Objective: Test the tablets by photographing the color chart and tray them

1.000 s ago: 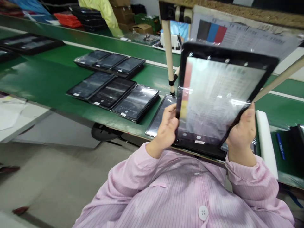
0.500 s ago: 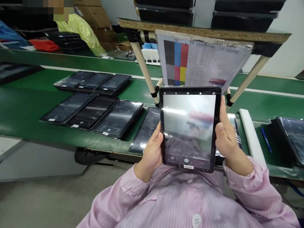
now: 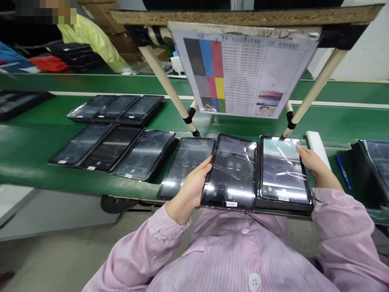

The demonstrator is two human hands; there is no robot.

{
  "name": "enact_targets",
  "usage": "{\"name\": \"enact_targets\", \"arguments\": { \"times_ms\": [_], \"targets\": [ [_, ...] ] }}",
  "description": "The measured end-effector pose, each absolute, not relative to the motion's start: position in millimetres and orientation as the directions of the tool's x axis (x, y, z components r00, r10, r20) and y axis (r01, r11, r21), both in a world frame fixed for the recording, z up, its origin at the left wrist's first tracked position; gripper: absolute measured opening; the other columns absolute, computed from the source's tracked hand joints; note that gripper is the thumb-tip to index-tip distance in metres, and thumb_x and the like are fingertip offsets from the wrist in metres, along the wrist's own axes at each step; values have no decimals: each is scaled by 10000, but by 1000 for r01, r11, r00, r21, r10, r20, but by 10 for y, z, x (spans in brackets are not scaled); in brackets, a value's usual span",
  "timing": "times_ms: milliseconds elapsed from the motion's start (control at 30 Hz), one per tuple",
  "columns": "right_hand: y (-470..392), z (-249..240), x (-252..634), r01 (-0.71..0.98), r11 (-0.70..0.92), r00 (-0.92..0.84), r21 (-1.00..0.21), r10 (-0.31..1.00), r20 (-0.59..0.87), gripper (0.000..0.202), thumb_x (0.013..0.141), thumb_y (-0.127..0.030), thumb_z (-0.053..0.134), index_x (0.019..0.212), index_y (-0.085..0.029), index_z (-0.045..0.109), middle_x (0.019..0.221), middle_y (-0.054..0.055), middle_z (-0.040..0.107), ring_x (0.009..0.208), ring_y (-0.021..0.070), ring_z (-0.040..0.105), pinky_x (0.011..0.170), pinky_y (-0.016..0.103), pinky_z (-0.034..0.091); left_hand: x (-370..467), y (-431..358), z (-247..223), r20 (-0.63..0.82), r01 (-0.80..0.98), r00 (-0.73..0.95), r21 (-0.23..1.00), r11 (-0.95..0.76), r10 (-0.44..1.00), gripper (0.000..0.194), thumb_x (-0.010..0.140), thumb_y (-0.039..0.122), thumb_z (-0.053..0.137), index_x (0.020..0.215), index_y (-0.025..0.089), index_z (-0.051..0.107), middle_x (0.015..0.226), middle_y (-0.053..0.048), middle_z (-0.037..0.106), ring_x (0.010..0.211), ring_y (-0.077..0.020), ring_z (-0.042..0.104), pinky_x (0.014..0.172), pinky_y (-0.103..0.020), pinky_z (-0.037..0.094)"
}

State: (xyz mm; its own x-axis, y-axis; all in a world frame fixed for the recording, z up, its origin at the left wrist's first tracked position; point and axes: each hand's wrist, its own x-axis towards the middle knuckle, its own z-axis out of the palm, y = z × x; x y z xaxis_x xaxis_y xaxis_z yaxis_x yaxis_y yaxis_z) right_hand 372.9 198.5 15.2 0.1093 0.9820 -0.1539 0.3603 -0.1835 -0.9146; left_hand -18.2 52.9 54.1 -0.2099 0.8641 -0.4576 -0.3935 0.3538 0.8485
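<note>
Left hand (image 3: 190, 190): closed on the left edge of the dark tablet, thumb side showing, other fingers partly hidden.
Right hand (image 3: 318, 167): at the upper right edge of the lit tablet, fingertips touching it; cannot tell whether it grips.
Dark tablet (image 3: 232, 172): just right of the left hand, screen up, white label at the near edge.
Lit tablet (image 3: 284, 172): just left of the right hand, on a black base.
Flat tablet (image 3: 190, 156): behind and left of the left hand, on the green bench (image 3: 27, 142).
Front row (image 3: 111, 150): three tablets, well left of the left hand.
Back row (image 3: 118, 107): three more, beyond the front row.
Chart (image 3: 240, 73): hanging ahead, between both hands, with colour blocks.
Foam strip (image 3: 318, 149): just beyond the right hand.
Pen (image 3: 343, 172): blue, right of the right hand.
Stack (image 3: 377, 168): tablets, farther right.
Yellow sleeve (image 3: 95, 40): another person's, far ahead and left of the left hand.
</note>
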Motion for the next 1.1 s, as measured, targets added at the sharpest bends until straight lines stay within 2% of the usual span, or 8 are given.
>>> {"name": "enact_targets", "arguments": {
  "times_ms": [167, 267, 333, 567, 700, 833, 933, 1100],
  "targets": [
    [2037, 176, 3630, 86, -257, 39, -963, 966, -254, 473, 877, -682, 619, 879, -213, 681, 902, 103, 783, 1047, 301, 757, 918, 435, 662, -158, 374, 374, -83, 213, -271, 966, 144, 959, 637, 988, 447, 598, 1573, 222, 489, 1695, -104, 410, 1601, -292, 327, 1344, -500, 193],
    [1818, 371, 3583, -25, -220, 37, -975, 975, -220, 458, 870, -671, 645, 1004, -234, 686, 975, 69, 791, 1005, 278, 767, 890, 412, 668, -29, 224, 397, 180, 496, -82, 861, -117, 980, 626, 1031, 452, 534, 1611, 247, 413, 1712, -114, 365, 1616, -286, 282, 1339, -554, 197],
    [1608, 514, 3524, -88, -219, 8, -972, 975, -221, 484, 873, -673, 656, 1098, -246, 691, 1027, 64, 792, 992, 283, 769, 882, 438, 670, 108, 172, 466, 215, 545, 64, 810, -215, 974, 561, 1056, 427, 493, 1588, 257, 437, 1666, -124, 423, 1586, -279, 342, 1319, -559, 264],
    [1170, 741, 3346, -274, -153, 76, -949, 981, -180, 831, 685, -432, 919, 1422, -338, 547, 1174, 27, 771, 957, 277, 767, 835, 454, 672, 469, 281, 581, 96, 339, 333, 916, -213, 938, 524, 1049, 455, 512, 1541, 276, 505, 1594, -125, 498, 1510, -283, 449, 1292, -521, 342],
    [1014, 854, 3430, -289, -105, 148, -951, 977, -153, 934, 687, -458, 927, 1506, -361, 488, 1302, 14, 730, 982, 233, 758, 799, 378, 672, 543, 368, 467, -97, 45, 258, 995, 88, 961, 721, 944, 604, 652, 1568, 284, 485, 1631, -140, 483, 1505, -332, 475, 1270, -547, 360],
    [780, 1075, 3154, -280, 68, 172, -958, 985, 20, 957, 770, -568, 863, 1574, -409, 369, 1437, 3, 656, 1141, 244, 725, 875, 384, 665, 554, 326, 538, -244, -252, 260, 917, 310, 934, 847, 861, 659, 731, 1577, 284, 479, 1610, -165, 518, 1422, -363, 571, 1161, -530, 497],
    [690, 1215, 2681, -248, 290, 150, -924, 954, 259, 935, 808, -630, 815, 1577, -414, 329, 1422, 28, 664, 1235, 270, 690, 959, 432, 646, 434, 227, 719, -86, -330, 34, 940, 92, 996, 761, 850, 590, 780, 1513, 292, 554, 1549, -117, 594, 1409, -329, 589, 1142, -454, 533],
    [684, 1302, 1978, -197, 513, 102, -835, 858, 503, 612, 898, -746, 632, 1327, -309, 644, 1343, 58, 703, 1310, 294, 644, 1116, 469, 575, 24, 39, 889, 267, -100, -280, 947, -304, 922, 737, 862, 456, 811, 1525, 285, 538, 1541, -99, 593, 1450, -334, 548, 1237, -485, 443]
  ]
}}
